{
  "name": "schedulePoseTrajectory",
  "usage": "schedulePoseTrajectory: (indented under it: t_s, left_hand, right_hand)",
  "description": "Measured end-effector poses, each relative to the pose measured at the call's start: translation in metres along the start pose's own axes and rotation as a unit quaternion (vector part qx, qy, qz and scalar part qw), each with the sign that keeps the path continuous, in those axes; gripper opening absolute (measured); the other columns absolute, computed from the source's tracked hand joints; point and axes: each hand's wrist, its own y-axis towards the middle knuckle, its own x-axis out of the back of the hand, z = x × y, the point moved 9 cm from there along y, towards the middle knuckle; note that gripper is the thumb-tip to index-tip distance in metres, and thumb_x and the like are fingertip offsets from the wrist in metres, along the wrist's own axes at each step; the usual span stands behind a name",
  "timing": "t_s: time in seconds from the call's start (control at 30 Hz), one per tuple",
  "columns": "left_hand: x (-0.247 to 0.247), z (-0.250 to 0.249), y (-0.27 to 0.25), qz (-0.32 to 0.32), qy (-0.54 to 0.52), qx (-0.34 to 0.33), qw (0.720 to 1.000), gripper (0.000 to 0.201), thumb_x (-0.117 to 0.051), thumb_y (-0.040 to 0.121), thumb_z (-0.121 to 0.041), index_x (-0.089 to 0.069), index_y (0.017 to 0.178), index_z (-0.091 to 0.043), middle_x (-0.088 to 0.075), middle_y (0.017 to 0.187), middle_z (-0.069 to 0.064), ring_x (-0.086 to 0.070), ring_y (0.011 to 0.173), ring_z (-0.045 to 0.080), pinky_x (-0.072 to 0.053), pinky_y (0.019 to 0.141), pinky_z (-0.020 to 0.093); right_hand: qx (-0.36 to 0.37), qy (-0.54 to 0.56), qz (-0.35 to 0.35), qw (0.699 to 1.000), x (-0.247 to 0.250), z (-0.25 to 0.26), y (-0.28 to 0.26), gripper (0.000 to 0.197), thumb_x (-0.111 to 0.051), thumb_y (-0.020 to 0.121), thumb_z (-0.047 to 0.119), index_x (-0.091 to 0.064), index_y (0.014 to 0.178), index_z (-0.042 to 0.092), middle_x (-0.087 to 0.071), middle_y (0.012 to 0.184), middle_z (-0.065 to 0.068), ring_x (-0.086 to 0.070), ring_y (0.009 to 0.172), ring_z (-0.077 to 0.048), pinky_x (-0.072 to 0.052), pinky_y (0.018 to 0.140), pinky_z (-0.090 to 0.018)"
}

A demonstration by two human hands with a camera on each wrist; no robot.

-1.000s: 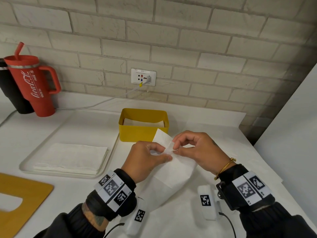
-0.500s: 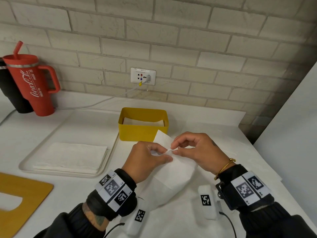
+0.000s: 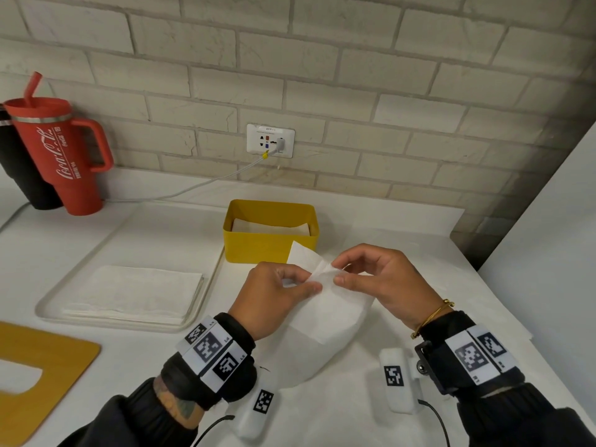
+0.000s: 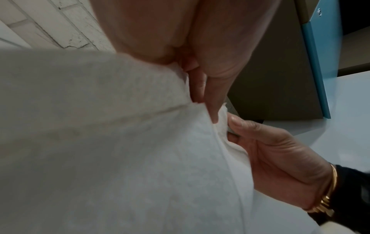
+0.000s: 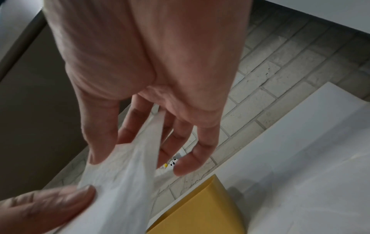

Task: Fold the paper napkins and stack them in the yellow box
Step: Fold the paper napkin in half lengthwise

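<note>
A white paper napkin (image 3: 325, 304) hangs above the counter just in front of the yellow box (image 3: 258, 248). My left hand (image 3: 274, 291) pinches its upper edge from the left, and my right hand (image 3: 371, 279) pinches the same edge from the right, thumbs almost touching. The left wrist view shows the napkin (image 4: 120, 150) filling the frame, with the right hand (image 4: 270, 158) at its edge. The right wrist view shows the napkin (image 5: 124, 182) between thumb and fingers, above the yellow box (image 5: 200, 210). Folded napkins (image 3: 271, 225) lie inside the box.
A clear tray (image 3: 51, 314) on the left holds a stack of unfolded napkins (image 3: 135, 290). A red tumbler (image 3: 61, 156) and a black cup (image 3: 19, 175) stand at the back left. A yellow board (image 3: 42, 375) lies at the near left. A white panel (image 3: 548, 269) bounds the right.
My hands have drawn slightly apart along the napkin's upper edge, opening its layers. The napkin stays in the same spot before the box.
</note>
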Motion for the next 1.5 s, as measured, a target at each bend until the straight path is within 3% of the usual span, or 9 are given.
schedulePoseTrajectory:
  t_s: [0.27,0.4,0.6,0.7,0.93,1.1,1.23,1.33,1.5]
  left_hand:
    - [-0.001,-0.007,0.003,-0.002,-0.033,-0.006,0.999,0.008,-0.082,0.084,-0.022,-0.082,0.084,-0.014,-0.079,0.087,-0.003,-0.073,0.087,0.015,-0.056,0.084,0.031]
    - [0.002,-0.021,0.005,-0.017,-0.060,-0.027,0.998,0.012,-0.082,0.083,-0.025,-0.082,0.088,-0.014,-0.079,0.088,-0.005,-0.073,0.091,0.010,-0.054,0.091,0.030]
    - [0.008,-0.031,0.010,-0.038,-0.072,-0.046,0.996,0.003,-0.081,0.084,-0.017,-0.081,0.083,-0.014,-0.079,0.087,-0.003,-0.073,0.087,0.010,-0.055,0.086,0.021]
    - [0.011,-0.025,0.011,-0.055,-0.084,-0.029,0.994,0.004,-0.081,0.084,-0.018,-0.081,0.083,-0.013,-0.079,0.089,-0.002,-0.073,0.089,0.012,-0.055,0.087,0.024]
    - [0.008,-0.030,0.013,-0.048,-0.087,-0.029,0.995,0.008,-0.080,0.085,-0.018,-0.081,0.084,-0.010,-0.079,0.087,-0.001,-0.074,0.085,0.013,-0.056,0.081,0.022]
    - [0.006,-0.036,0.010,-0.039,-0.083,-0.029,0.995,0.024,-0.085,0.068,-0.037,-0.080,0.081,-0.018,-0.078,0.085,-0.008,-0.071,0.084,0.002,-0.053,0.081,0.016]
    - [0.009,-0.030,0.012,-0.065,-0.115,-0.012,0.991,0.008,-0.085,0.078,-0.017,-0.080,0.081,-0.011,-0.079,0.087,0.000,-0.073,0.087,0.013,-0.057,0.085,0.028]
    - [0.009,-0.027,0.012,-0.067,-0.131,0.000,0.989,0.009,-0.083,0.080,-0.016,-0.080,0.083,-0.008,-0.079,0.089,0.003,-0.074,0.089,0.021,-0.059,0.087,0.036]
    - [-0.001,-0.031,0.009,-0.025,-0.122,0.008,0.992,0.013,-0.083,0.080,-0.019,-0.081,0.086,-0.008,-0.079,0.090,0.005,-0.074,0.087,0.018,-0.056,0.086,0.032]
  right_hand:
    - [-0.010,0.011,-0.003,1.000,-0.003,-0.003,0.007,0.007,-0.081,0.080,0.010,-0.076,0.085,0.010,-0.076,0.087,-0.008,-0.070,0.081,-0.018,-0.058,0.081,-0.031]
    - [0.003,-0.010,0.009,1.000,-0.005,0.004,0.011,0.019,-0.082,0.075,0.026,-0.077,0.086,0.012,-0.077,0.088,-0.008,-0.072,0.085,-0.022,-0.058,0.087,-0.035]
    - [0.008,-0.011,0.004,1.000,-0.004,0.008,0.015,0.019,-0.081,0.076,0.027,-0.078,0.089,0.014,-0.077,0.091,-0.007,-0.073,0.092,-0.028,-0.057,0.088,-0.032]
    - [-0.006,-0.012,0.004,1.000,-0.003,0.005,0.015,0.012,-0.082,0.080,0.016,-0.077,0.090,0.013,-0.078,0.090,-0.007,-0.074,0.087,-0.023,-0.058,0.085,-0.030]
    - [-0.004,-0.038,-0.013,0.999,0.004,0.008,0.018,0.008,-0.083,0.081,0.017,-0.078,0.087,0.017,-0.077,0.087,-0.005,-0.073,0.089,-0.027,-0.057,0.090,-0.040]
    - [-0.003,-0.036,-0.013,0.999,0.003,0.010,0.015,0.024,-0.083,0.075,0.034,-0.077,0.090,0.016,-0.078,0.088,-0.004,-0.073,0.088,-0.025,-0.058,0.088,-0.039]
    - [-0.016,-0.024,-0.014,0.999,0.003,0.006,0.014,0.011,-0.082,0.082,0.019,-0.076,0.090,0.014,-0.077,0.090,-0.010,-0.072,0.091,-0.033,-0.057,0.089,-0.042]
    - [-0.019,-0.017,-0.014,1.000,0.003,0.005,0.012,0.008,-0.081,0.083,0.015,-0.075,0.089,0.016,-0.077,0.090,-0.010,-0.071,0.084,-0.023,-0.057,0.087,-0.039]
    - [-0.018,-0.008,-0.007,1.000,0.002,0.011,0.009,0.018,-0.082,0.078,0.027,-0.075,0.089,0.015,-0.077,0.089,-0.009,-0.071,0.083,-0.018,-0.056,0.084,-0.033]
